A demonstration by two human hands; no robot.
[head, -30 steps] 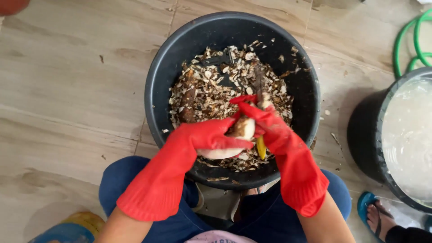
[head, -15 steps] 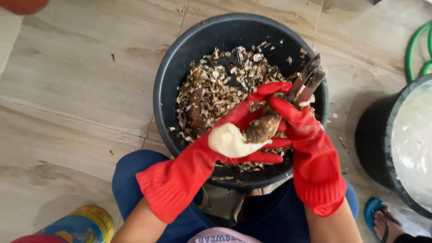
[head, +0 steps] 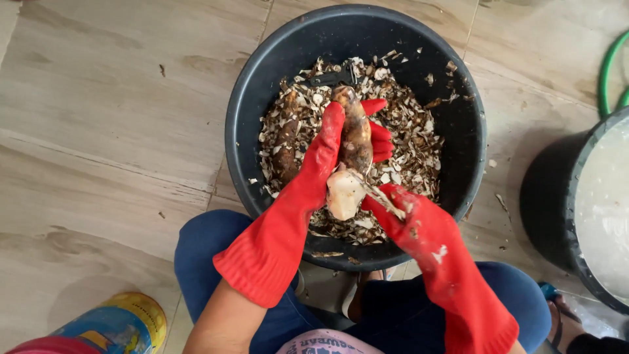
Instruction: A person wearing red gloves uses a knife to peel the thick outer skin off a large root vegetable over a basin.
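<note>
Black plastic tub [head: 262, 78]: round, matte, standing on the floor between my knees. It holds a deep layer of peelings [head: 413, 141], thin curled scraps, brown on one side and pale on the other, with a few stuck to the inner wall. One whole unpeeled root [head: 286, 141], brown and rough, lies among them at the left.

Root [head: 352, 154] in hand: long and knobbly, held over the middle of the tub. The far part has its brown skin on; the near end is pared to smooth cream-white flesh.

My left hand [head: 327, 147]: red rubber glove, ribbed at the cuff, fingers wrapped around the root and closed on it.

My right hand [head: 409, 219]: matching glove, flecked with bits of peel, closed at the root's white end. A strip of peel hangs there; I cannot make out the tool inside the grip.

Second black tub [head: 557, 216]: at the right, cut off by the frame, filled with cloudy white liquid.

Green hose [head: 606, 72]: a curve at the upper right, mostly out of view.

Tin [head: 124, 324]: yellow and blue, at the lower left, partly cut off.

Floor [head: 98, 118]: pale wood-grain tiles.
</note>
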